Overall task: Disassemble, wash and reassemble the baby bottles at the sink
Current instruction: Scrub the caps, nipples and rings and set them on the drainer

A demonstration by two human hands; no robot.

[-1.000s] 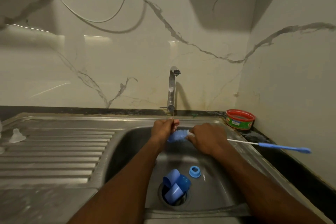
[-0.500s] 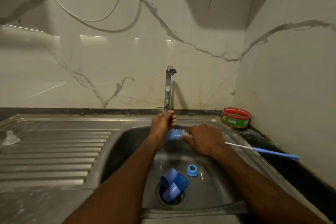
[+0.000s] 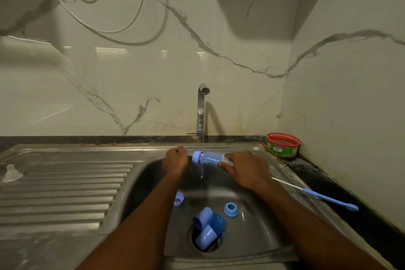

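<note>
Steel all around me: the sink basin [image 3: 252,232] drops away under my hands, its ribbed drainboard [image 3: 65,193] running off to my left and its back rim lying just behind my knuckles. On my right the basin's edge meets a dark counter strip [image 3: 328,184] that butts against the side wall, so that side is tight; the drainboard side is the roomier one. A long blue-handled brush [image 3: 315,195] lies slanted along that right edge, close to my right forearm.

My right hand [image 3: 243,169] curls around one end of the clear baby bottle [image 3: 208,158], which lies sideways over the basin with its blue-ringed end pointing left. A thin stream from the tap [image 3: 200,109] falls onto the bottle and runs off below it. My left hand [image 3: 175,159] sits just beside the blue end, fingers curled under; whether it touches the bottle or holds anything, I cannot tell.

Down on the basin floor, three blue caps [image 3: 208,229] are heaped over the drain. A blue ring [image 3: 230,209] sits just right of them, and another blue ring [image 3: 179,199] peeks out beside my left forearm. A clear teat [image 3: 12,173] stands far out on the drainboard. A red-rimmed tub [image 3: 283,145] rests in the back right corner, near the wall.
</note>
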